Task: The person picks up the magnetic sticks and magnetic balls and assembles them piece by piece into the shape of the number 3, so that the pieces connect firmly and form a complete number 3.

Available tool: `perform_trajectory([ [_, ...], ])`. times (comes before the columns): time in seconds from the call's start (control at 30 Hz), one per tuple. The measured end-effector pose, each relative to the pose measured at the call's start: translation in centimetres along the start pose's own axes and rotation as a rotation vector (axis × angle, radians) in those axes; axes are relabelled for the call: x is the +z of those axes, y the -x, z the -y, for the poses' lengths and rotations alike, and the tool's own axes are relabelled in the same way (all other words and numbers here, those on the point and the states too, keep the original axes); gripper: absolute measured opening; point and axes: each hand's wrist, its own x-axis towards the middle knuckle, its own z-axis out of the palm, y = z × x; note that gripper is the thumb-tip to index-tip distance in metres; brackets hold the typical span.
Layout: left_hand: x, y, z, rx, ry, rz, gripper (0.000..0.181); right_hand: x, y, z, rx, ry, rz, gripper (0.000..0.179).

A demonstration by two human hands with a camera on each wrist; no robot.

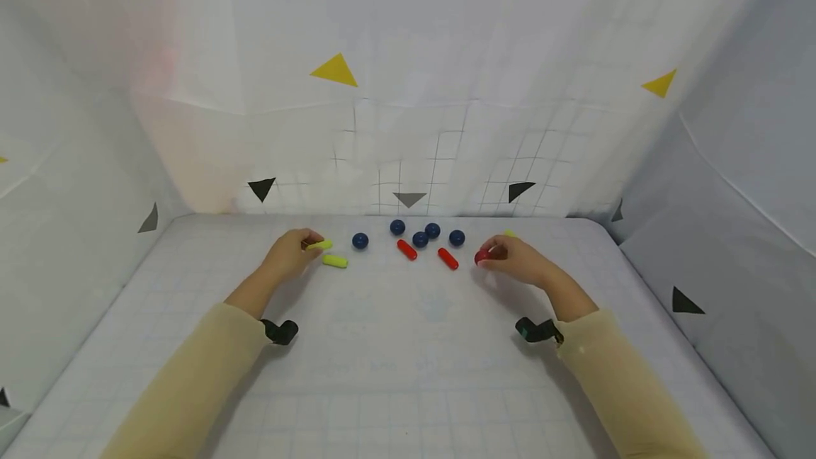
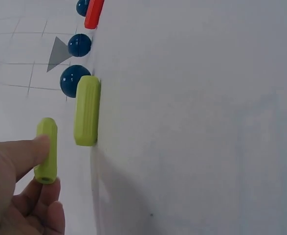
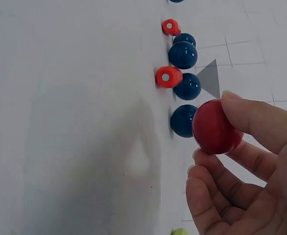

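We see two bare hands working above a white table [image 1: 382,388], near its far edge. Our left hand [image 1: 290,255] pinches a yellow-green stick [image 2: 50,161] between the thumb and the fingers, so the grip there is firm, and the stick is above the surface. Just beside it, a second yellow-green stick [image 1: 334,261] lies on the table, free from any finger. Our right hand [image 1: 519,261] grasps a red ball [image 3: 214,128] with the thumb on one side and the fingers on the other; this ball also is above the table. Between the two hands we find five dark blue balls: one [image 1: 360,241] is near the left hand, and the other four [image 1: 420,239] are more to the right. In front of these four, two red sticks [image 1: 448,258] lie tilted and apart from each other. Behind the right hand we notice a small yellow-green piece [image 1: 509,233], mostly hidden, so we cannot tell its full shape. We wear pale yellow sleeves [image 1: 191,381], and a dark device [image 1: 280,332] sits at each wrist.
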Motion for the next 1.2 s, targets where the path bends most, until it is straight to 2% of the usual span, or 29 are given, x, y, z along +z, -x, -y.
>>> perform_trajectory([
  [0.27,0.8,1.9,-0.5,0.074,-0.029,0.006,0.028,0.9,1.0,0.5,-0.011,-0.009,0.039,0.032],
  [0.47,1.7,3.1,-1.1,0.104,-0.036,0.024,0.027,1.4,1.8,1.2,-0.066,-0.006,0.053,0.029],
  [0.63,2.5,4.4,-1.8,0.172,-0.027,0.044,0.024,1.9,2.5,2.0,-0.097,-0.004,0.088,0.031],
  [0.73,3.1,5.3,-2.4,0.228,-0.022,0.062,0.021,2.3,2.8,2.4,-0.111,-0.006,0.114,0.030],
  [0.87,3.9,6.0,-3.2,0.271,-0.012,0.095,0.019,2.9,2.9,2.7,-0.123,0.003,0.135,0.028],
  [1.2,5.7,7.5,-5.3,0.296,0.016,0.207,0.015,4.0,3.2,3.8,-0.158,0.025,0.175,0.032],
])
